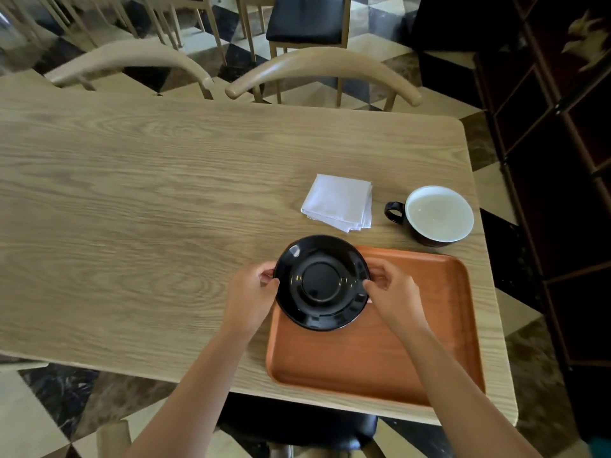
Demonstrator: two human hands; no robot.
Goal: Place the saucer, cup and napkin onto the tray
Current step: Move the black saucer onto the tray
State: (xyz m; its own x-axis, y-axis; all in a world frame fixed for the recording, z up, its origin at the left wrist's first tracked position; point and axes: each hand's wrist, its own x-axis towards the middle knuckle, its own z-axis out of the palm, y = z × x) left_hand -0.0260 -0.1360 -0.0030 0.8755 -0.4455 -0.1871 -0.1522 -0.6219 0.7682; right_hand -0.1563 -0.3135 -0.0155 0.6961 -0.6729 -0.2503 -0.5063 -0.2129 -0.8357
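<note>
- Where the left hand (pixel 252 292) is seen, its fingers are curled narrowly and the left rim of the saucer (pixel 321 282) is pinched between thumb and fingertips.
- One black saucer is held by both hands, its left part over the bare worktop (pixel 132 193) and its right part over the far left corner of the tray (pixel 380 358); whether it is resting on the tray or lifted slightly cannot be told.
- The right rim of the saucer is gripped by the right hand (pixel 391 290), with the fingers bent close and the thumb laid on the upper edge; this hand is positioned over the tray.
- One white folded napkin (pixel 339 201) is seen lying flat on the worktop, beyond the saucer and apart from it.
- One orange-brown tray is set at the near right corner of the worktop, and nothing else is carried on it.
- One cup (pixel 436 214), dark outside and white inside, is stood upright on the worktop just beyond the far edge of the tray, to the right of the napkin, with its handle turned toward the napkin.
- Two hands, one saucer, one napkin, one cup and one tray are counted.
</note>
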